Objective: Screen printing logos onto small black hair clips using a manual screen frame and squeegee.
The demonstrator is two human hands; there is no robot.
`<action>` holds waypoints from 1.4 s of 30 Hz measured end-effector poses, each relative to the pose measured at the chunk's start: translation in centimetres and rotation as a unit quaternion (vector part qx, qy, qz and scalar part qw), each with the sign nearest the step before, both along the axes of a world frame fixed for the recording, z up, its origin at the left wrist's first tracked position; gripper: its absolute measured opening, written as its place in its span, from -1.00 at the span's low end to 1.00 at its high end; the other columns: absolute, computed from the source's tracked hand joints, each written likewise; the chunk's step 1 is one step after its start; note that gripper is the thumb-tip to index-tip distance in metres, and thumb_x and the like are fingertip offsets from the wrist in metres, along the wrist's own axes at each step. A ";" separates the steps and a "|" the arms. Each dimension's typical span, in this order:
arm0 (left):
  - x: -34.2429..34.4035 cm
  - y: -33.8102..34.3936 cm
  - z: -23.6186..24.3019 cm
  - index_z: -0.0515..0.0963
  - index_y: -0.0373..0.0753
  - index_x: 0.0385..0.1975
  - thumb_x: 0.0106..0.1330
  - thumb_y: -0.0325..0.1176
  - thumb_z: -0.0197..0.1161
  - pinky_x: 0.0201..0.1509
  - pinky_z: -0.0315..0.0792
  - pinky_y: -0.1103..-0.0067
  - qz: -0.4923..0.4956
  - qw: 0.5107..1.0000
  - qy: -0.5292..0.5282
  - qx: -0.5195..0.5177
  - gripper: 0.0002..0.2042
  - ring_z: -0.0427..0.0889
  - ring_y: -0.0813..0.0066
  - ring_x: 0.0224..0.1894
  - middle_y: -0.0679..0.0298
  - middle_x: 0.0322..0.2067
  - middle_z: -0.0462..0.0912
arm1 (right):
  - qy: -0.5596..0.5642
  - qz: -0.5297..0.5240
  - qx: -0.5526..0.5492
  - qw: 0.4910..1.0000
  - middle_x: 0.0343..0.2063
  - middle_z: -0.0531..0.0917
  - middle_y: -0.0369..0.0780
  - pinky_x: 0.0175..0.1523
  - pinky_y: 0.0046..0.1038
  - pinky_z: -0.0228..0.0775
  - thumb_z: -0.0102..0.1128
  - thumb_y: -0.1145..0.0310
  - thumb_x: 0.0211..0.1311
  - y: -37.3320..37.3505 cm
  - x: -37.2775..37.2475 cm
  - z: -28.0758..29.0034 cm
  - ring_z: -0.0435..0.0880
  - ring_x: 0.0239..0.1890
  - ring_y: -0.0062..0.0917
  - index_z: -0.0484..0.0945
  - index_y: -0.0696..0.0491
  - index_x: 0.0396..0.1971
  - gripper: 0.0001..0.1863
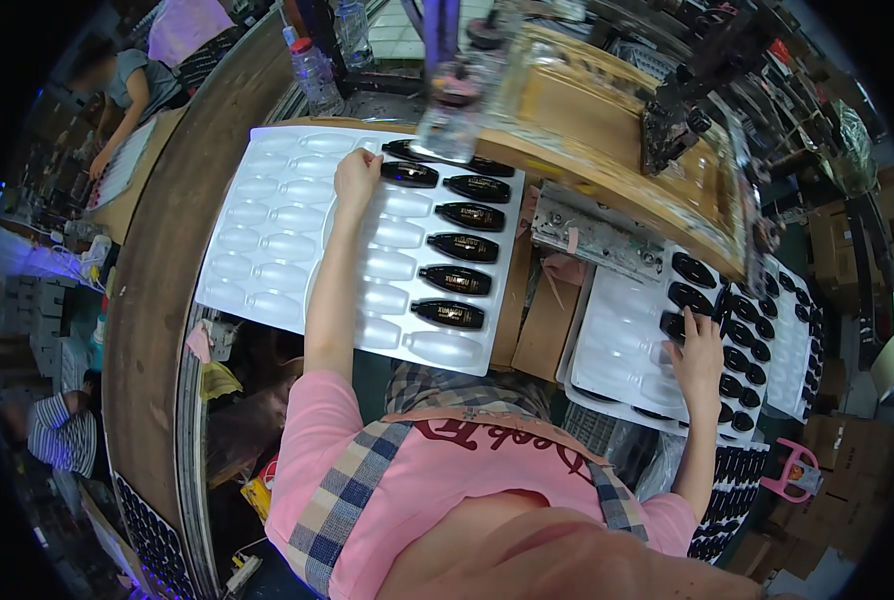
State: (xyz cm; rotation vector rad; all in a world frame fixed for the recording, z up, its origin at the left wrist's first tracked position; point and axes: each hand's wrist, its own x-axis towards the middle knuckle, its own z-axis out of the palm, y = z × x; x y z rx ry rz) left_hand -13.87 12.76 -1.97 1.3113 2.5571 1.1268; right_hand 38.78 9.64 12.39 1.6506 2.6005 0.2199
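Left hand (355, 172): arm stretched forward over the white tray (267, 250), fingers curled down at the far end of the tray's middle column. Its fingertips are at the near end of a black bottle (410, 175) lying in a pocket there; whether they grip the bottle or only touch it cannot be told.

Right hand (699, 352): fingers spread, laid flat on the right tray (617, 350), fingertips against a black piece (675, 325) at the tray's far side. It is open and grips nothing that shows.

White tray: a moulded sheet of oval pockets, lying on the wooden bench (157, 300). The right-hand column holds black bottles (457, 280) in a row, each on its side with its neck pointing left. One further bottle lies at the far edge. The left columns are bare pockets.

Right tray: more black pieces (742, 360) fill its right columns; a further loaded tray (797, 340) lies just beyond it.

Surroundings: a grey metal fixture (592, 235) sits between the two trays. Clear plastic bottles (317, 75) stand at the bench's far end. Another person (127, 85) works at far left.
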 end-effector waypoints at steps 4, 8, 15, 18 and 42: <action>0.2 0.2 0.8 0.51 -0.37 -0.39 0.06 -0.35 0.13 -0.25 0.37 0.39 -0.021 0.992 0.082 0.097 -0.79 0.52 0.12 -0.30 -0.02 -0.41 0.54 | 0.097 -0.012 0.032 0.995 -0.40 0.46 -0.16 -0.34 -0.43 0.30 0.27 0.32 -0.14 -0.1 0.8 0.7 0.44 -0.43 -0.38 0.40 0.13 -0.15 -0.52; 7.4 1.6 7.9 0.53 -0.34 -0.36 0.09 -0.40 0.10 -0.21 0.37 0.45 -0.214 0.932 0.098 0.277 -0.82 0.51 0.07 -0.30 0.04 -0.40 0.56 | 0.321 -0.104 -0.003 0.941 -0.49 0.49 -0.17 -0.55 -0.63 0.18 0.25 0.33 -0.04 0.4 1.1 1.3 0.32 -0.69 -0.64 0.31 0.16 -0.11 -0.51; 16.1 7.4 10.1 0.53 -0.34 -0.31 0.13 -0.39 0.12 -0.24 0.37 0.58 -0.368 0.892 0.146 0.218 -0.81 0.54 0.33 -0.35 0.16 -0.41 0.58 | 0.472 0.052 -0.083 0.876 -0.24 0.49 -0.24 -0.23 -0.61 0.28 0.25 0.41 -0.06 3.9 -3.6 2.5 0.41 -0.31 -0.62 0.35 0.15 -0.08 -0.52; 16.1 8.8 11.1 0.53 -0.34 -0.31 0.14 -0.39 0.12 -0.24 0.37 0.61 -0.396 0.898 -0.033 0.189 -0.81 0.53 0.39 -0.36 0.19 -0.41 0.58 | 0.455 0.079 -0.127 0.878 -0.19 0.48 -0.20 -0.09 -0.52 0.25 0.24 0.35 -0.03 6.0 -6.1 2.8 0.44 -0.18 -0.53 0.37 0.16 -0.11 -0.55; 1.1 -4.8 0.8 0.52 -0.39 -0.65 0.11 -0.17 0.17 -0.48 0.37 0.49 0.002 0.998 -0.054 -0.026 -0.66 0.54 0.25 -0.60 0.12 -0.68 0.55 | -0.003 -0.022 0.001 1.000 -0.08 0.41 -0.06 -0.05 -0.32 0.27 0.19 0.23 -0.06 4.9 -0.1 -1.8 0.39 -0.09 -0.19 0.29 0.25 -0.01 -0.39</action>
